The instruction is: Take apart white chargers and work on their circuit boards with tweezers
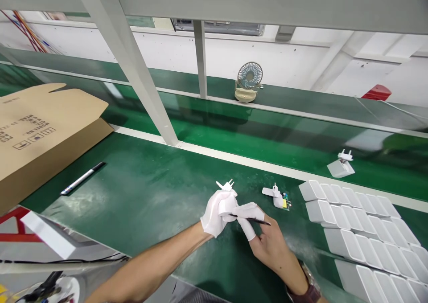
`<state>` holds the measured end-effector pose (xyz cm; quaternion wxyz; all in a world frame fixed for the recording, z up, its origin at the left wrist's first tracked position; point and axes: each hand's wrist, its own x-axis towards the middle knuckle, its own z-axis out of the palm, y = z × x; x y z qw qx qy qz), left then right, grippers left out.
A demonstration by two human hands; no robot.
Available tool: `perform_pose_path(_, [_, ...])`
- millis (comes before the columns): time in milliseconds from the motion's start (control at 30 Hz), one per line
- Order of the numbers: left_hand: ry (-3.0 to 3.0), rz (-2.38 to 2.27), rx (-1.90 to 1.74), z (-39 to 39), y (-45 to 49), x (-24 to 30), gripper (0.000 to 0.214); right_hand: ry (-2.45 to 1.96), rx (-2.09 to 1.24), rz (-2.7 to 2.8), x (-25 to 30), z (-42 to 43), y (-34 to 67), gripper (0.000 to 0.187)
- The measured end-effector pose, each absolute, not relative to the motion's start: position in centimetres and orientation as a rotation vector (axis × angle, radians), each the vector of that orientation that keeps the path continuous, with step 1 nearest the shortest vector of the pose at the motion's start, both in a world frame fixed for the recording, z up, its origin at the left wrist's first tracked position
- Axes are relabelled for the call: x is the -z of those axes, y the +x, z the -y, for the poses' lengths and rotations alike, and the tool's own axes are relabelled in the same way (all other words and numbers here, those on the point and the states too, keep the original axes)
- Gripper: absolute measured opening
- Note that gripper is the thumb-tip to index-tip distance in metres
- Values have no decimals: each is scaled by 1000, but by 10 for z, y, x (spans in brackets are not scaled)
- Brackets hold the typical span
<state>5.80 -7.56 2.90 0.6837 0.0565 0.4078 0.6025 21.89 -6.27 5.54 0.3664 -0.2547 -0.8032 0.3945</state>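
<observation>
My left hand (pixel 216 210), in a white glove, is closed around a white plug part (pixel 227 187) whose two prongs stick up above the fingers. My right hand (pixel 264 236) wears white finger cots on thumb and forefinger and pinches a thin black tool (pixel 257 221) that points toward the left hand. Both hands hover just above the green bench mat (pixel 143 196). Just right of them on the mat lies a white plug piece with a small circuit board (pixel 279 198).
Rows of white plastic housings (pixel 361 231) fill the right side. One assembled white plug (pixel 341 165) sits on the green conveyor belt behind. A cardboard box (pixel 40 133) stands at left with a pen (pixel 82 178) beside it. A small fan (pixel 248 82) stands at the back.
</observation>
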Motion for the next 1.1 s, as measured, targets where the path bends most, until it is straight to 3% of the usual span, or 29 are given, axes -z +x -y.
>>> perform_pose_path(333, [95, -859, -1262, 61, 50, -36, 29, -648, -999, 1858, -41, 60, 217, 27])
perform_pose_path(667, [-73, -385, -1286, 56, 29, -54, 42, -765, -799, 1589, -36, 56, 220, 16])
perform_pose_path(1100, [-244, -411, -1385, 54, 30, -55, 27, -716, -845, 1639, -31, 57, 220, 23])
